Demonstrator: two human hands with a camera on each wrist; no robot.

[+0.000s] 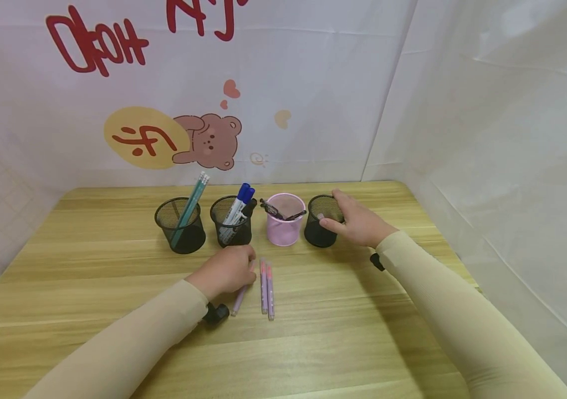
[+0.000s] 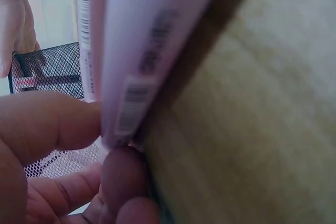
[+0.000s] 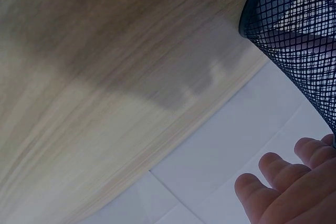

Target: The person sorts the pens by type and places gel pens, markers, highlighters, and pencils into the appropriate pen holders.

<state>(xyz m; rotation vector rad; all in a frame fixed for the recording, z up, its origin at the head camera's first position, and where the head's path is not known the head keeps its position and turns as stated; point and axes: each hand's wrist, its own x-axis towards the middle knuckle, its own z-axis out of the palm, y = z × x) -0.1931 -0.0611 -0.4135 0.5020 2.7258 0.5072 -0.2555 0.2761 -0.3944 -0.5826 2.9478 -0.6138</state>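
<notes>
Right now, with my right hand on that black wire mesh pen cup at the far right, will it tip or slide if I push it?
The black wire mesh pen cup looks empty, so it is probably light and would slide easily on the smooth wooden table. A push near the rim, where the right hand rests, might tip it. Its round wall would likely roll if toppled.
</notes>
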